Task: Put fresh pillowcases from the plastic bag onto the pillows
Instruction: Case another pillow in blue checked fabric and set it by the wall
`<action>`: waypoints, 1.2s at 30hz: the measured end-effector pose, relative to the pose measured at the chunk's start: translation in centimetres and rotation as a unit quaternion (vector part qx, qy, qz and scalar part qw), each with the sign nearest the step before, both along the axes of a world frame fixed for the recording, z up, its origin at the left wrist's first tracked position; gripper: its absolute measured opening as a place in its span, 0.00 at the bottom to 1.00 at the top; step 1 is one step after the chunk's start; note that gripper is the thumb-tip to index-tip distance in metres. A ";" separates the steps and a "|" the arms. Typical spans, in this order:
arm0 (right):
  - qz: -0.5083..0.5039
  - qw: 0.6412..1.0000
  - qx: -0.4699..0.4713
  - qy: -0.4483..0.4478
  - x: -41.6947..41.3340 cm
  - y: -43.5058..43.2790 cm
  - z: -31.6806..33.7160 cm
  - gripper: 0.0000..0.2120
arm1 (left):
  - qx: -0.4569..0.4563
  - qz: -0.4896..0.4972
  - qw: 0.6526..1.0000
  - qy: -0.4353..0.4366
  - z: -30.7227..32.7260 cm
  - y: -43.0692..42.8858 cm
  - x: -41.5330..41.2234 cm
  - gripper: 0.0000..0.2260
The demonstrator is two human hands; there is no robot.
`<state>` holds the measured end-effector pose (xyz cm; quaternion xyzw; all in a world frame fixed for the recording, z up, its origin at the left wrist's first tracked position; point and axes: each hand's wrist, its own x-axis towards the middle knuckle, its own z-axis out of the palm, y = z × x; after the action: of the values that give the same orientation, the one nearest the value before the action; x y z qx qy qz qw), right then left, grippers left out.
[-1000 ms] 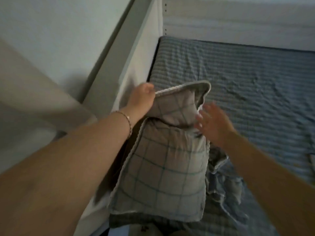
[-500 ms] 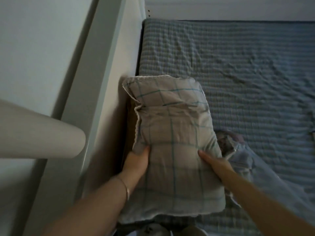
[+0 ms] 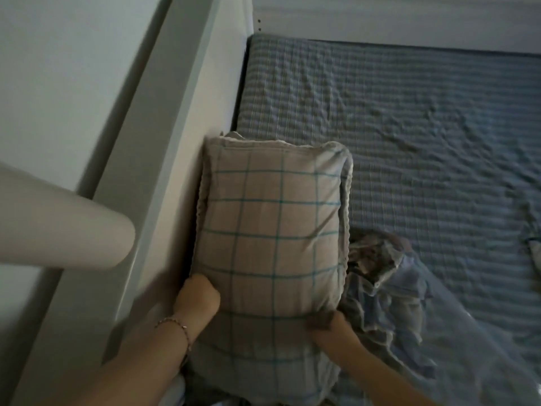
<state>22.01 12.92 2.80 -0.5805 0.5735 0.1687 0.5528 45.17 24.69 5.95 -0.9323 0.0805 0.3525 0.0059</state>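
A pillow (image 3: 272, 230) in a beige pillowcase with a teal grid lies lengthwise on the bed, its left side against the white headboard. My left hand (image 3: 197, 300) grips the pillow's left edge near its near end, with the fingers tucked out of sight beside it. On the right edge, my right hand (image 3: 325, 322) pinches the pillowcase fabric. Just right of the pillow lies a clear plastic bag (image 3: 456, 344) with crumpled blue and patterned cloth (image 3: 377, 259) at its mouth.
The mattress wears a wrinkled blue striped sheet (image 3: 409, 127). The white headboard (image 3: 164, 186) runs along the left, and a pale wall stands beyond it. A white rounded cylinder (image 3: 64, 227) juts in from the left edge. Another bit of cloth (image 3: 534, 244) shows at the far right.
The pillow's folded top end has straightened and the pillow now lies flat by the headboard. Both hands came down from its top to its near end and took hold of its sides.
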 end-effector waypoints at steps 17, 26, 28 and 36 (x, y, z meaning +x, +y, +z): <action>-0.220 0.917 -0.161 -0.290 12.5 -15.4 5.4 0.05 | -0.447 0.157 0.817 -0.330 2.6 -13.4 8.5 0.18; 0.020 0.953 -0.301 0.023 15.1 -14.9 0.0 0.27 | -0.252 -0.209 0.918 -0.224 -1.2 -17.7 6.8 0.31; 0.147 0.910 -0.386 -0.035 16.5 -14.4 0.2 0.29 | -0.220 -0.320 0.902 -0.192 -2.8 -17.6 4.7 0.31; 0.220 0.867 -0.446 0.003 23.4 -20.2 -5.5 0.29 | -0.166 -0.356 0.881 -0.262 -9.1 -23.7 9.8 0.30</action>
<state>45.45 -7.29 -2.68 -0.8759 0.4467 0.0138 0.1816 55.00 0.97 -3.19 -0.8864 0.4602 0.0506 -0.0029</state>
